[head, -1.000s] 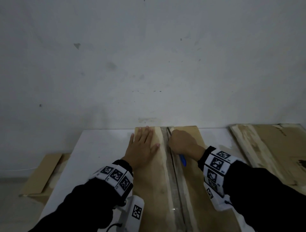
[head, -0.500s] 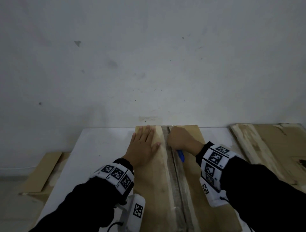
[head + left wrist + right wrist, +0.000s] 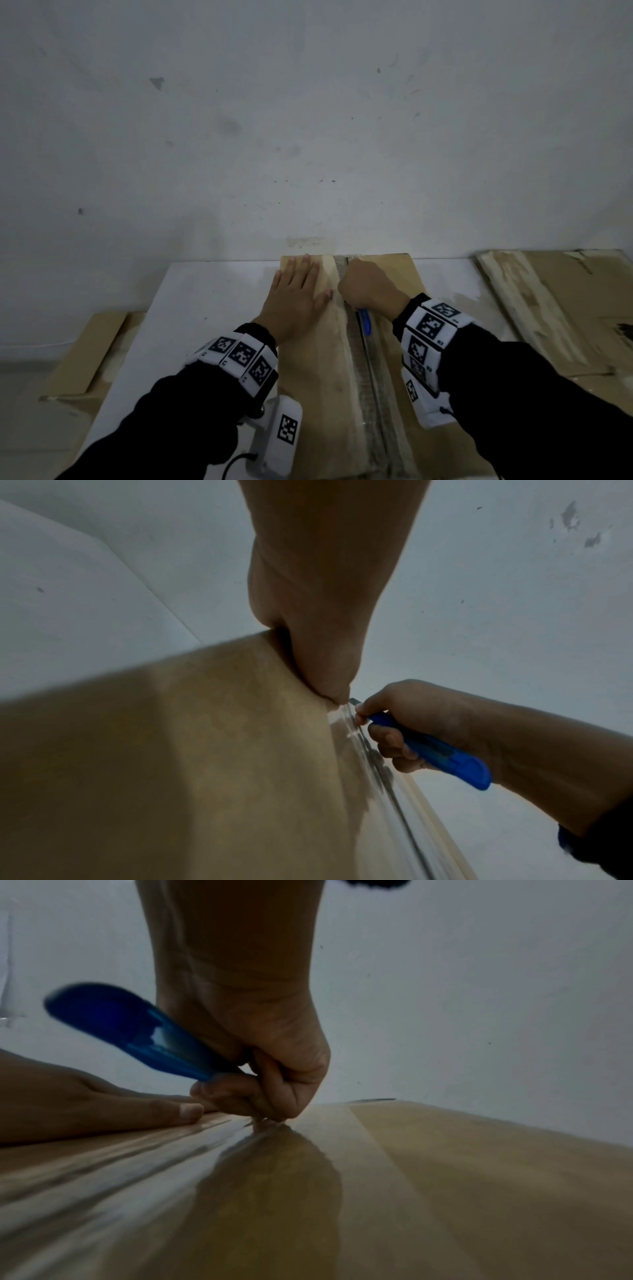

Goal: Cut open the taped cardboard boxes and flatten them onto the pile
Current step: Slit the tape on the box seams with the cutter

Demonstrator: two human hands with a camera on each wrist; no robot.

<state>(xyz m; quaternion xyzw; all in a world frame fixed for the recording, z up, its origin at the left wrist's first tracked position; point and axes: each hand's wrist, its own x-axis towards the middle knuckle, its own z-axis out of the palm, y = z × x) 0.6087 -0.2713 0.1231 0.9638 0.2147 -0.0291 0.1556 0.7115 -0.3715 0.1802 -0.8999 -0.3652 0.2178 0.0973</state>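
Scuffed grey wall closes off the far edge of a white surface, and on that surface lies the box, its long taped seam running straight away from the person. The left hand lies flat on the cardboard just left of the seam, fingers straight and spread — a bracing press, most likely meant to keep the panel from sliding or buckling while the blade works beside it. The right hand has its fingers curled tightly round a blue knife, gripped low near the blade end with the handle tilting back toward the wrist; held this way the tip can bear down into the tape. In the left wrist view the blade tip meets the tape right at the far end of the box, close beside the left thumb. The cut looks to be only starting at that far end — the seam nearer the person seems still sealed, though glare on the tape makes that hard to confirm. Flattened cardboard lies to the right of the surface, probably the pile, and another sheet lies low at the left.
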